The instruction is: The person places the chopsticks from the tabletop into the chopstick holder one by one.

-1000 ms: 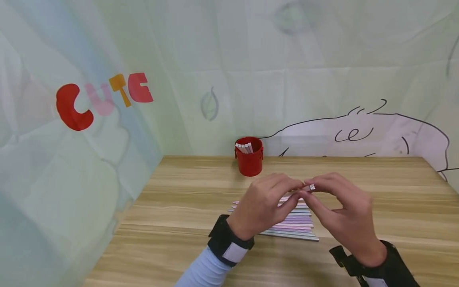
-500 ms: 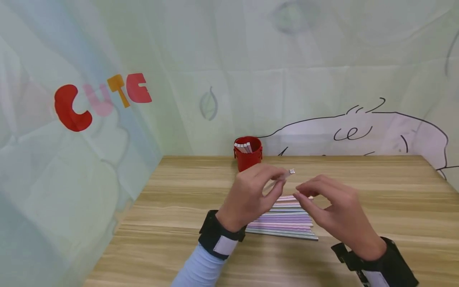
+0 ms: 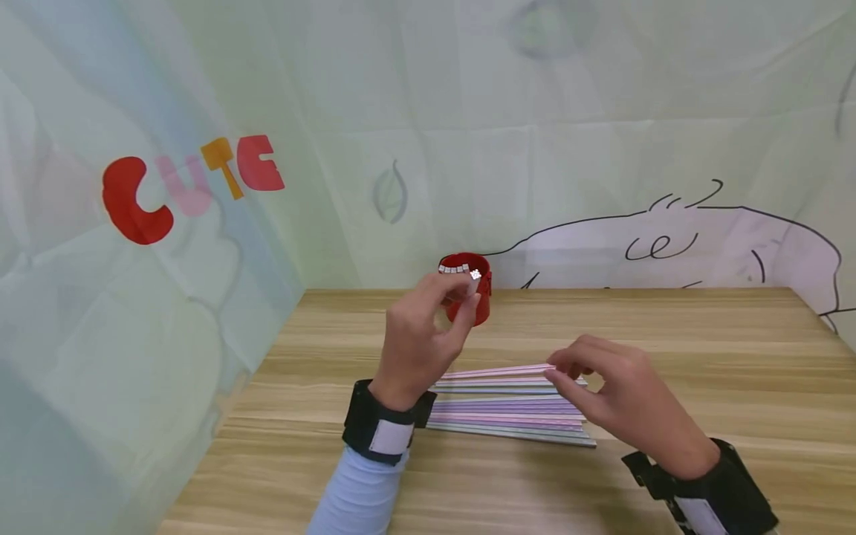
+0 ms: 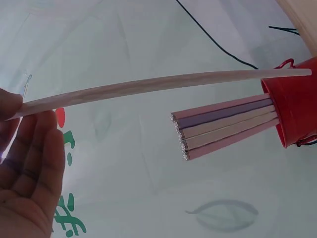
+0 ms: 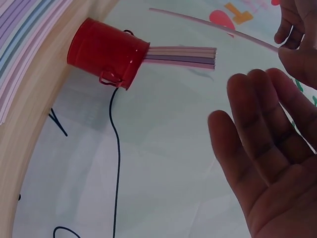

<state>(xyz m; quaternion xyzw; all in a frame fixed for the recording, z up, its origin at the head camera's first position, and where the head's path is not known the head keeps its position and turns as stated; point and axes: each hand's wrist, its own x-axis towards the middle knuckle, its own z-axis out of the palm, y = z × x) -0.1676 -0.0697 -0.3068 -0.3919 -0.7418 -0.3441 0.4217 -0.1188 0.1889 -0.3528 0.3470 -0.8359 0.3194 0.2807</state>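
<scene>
My left hand (image 3: 416,334) pinches one end of a long, thin, pale pink stick (image 4: 153,85) between thumb and fingers. In the left wrist view the stick's far end overlaps the red bucket (image 4: 297,104); whether it touches is unclear. Several similar sticks (image 4: 223,126) stand in that bucket, their pale, glittery ends sticking out above the rim. A spread of pink, purple and bluish sticks (image 3: 508,409) lies on the table. Near the right end of this spread hovers my right hand (image 3: 625,394), fingers loosely bent, nothing held.
The wooden table (image 3: 321,342) runs back to a pale printed cloth (image 3: 374,89) that hangs behind and at the left. The bucket (image 3: 483,308) stands close to the table's back edge, partly hidden by my left hand in the head view.
Both hands were together at the stick; my right hand has released it. My left hand has carried the stick left and away from me, up to the bucket.
</scene>
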